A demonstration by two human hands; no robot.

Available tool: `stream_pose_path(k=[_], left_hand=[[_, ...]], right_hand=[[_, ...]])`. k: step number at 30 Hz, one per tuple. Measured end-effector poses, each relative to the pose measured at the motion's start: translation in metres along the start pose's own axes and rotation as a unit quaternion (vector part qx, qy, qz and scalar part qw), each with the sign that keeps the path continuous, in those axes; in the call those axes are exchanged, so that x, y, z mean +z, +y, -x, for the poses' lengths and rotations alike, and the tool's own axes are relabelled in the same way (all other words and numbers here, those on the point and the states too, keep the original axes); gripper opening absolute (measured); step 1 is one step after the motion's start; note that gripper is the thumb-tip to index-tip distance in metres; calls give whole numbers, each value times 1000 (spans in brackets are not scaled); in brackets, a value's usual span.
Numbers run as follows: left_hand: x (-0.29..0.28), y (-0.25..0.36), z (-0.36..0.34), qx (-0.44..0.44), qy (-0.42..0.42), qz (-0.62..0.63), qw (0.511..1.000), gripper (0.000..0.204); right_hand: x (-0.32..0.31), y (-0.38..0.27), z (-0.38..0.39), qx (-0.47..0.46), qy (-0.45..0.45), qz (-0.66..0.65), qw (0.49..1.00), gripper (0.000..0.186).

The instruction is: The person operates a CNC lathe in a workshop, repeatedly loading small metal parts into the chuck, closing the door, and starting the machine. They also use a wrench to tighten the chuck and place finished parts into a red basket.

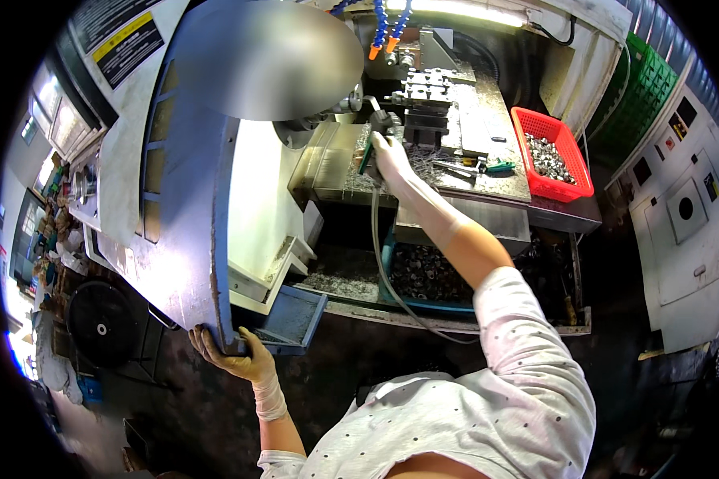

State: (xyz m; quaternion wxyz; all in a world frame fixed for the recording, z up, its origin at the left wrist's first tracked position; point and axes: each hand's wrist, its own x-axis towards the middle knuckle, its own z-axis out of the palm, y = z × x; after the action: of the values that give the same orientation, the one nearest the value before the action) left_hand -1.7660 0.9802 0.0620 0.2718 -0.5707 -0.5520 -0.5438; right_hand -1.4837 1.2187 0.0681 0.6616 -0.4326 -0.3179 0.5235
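My left hand (244,357), in a pale glove with darkened fingertips, grips the lower corner of the blue-grey sliding door (188,231) of a lathe. My right hand (391,160), in a whitish glove, reaches into the machine and is closed round an air blow gun (383,121) with a green part at its handle. From the gun a grey hose (378,247) hangs down and curves to the right. The gun's bent tip is close to the spindle end (351,102). Just right of the gun stands a tool block (425,104) with several bolts.
A red plastic basket (579,152) of small metal parts sits at the right. Green-handled pliers (499,167) lie among chips on the bed. Below are a chip-filled blue tray (387,267) and a blue metal drawer (291,315). Blue coolant hoses (378,28) hang above. A black fan (101,327) stands left.
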Motion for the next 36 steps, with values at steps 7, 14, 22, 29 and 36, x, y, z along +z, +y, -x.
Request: stream_pose_path(k=[7, 14, 22, 29, 36], left_hand=[[9, -6, 6, 19, 54, -84, 995, 53], [15, 16, -2, -1, 69, -63, 996, 50], [19, 14, 4, -41, 75, -57, 995, 56], [21, 29, 2, -99, 62, -49, 992, 54], [9, 8, 9, -32, 93, -81, 992, 54]], right_hand=[[-217, -20, 190, -247, 202, 83, 944, 31], [-464, 94, 247, 159, 544, 423, 707, 47], [-302, 147, 142, 54, -126, 556, 820, 30], [-242, 208, 92, 151, -131, 686, 699, 29], [-226, 188, 122, 304, -89, 199, 927, 28]])
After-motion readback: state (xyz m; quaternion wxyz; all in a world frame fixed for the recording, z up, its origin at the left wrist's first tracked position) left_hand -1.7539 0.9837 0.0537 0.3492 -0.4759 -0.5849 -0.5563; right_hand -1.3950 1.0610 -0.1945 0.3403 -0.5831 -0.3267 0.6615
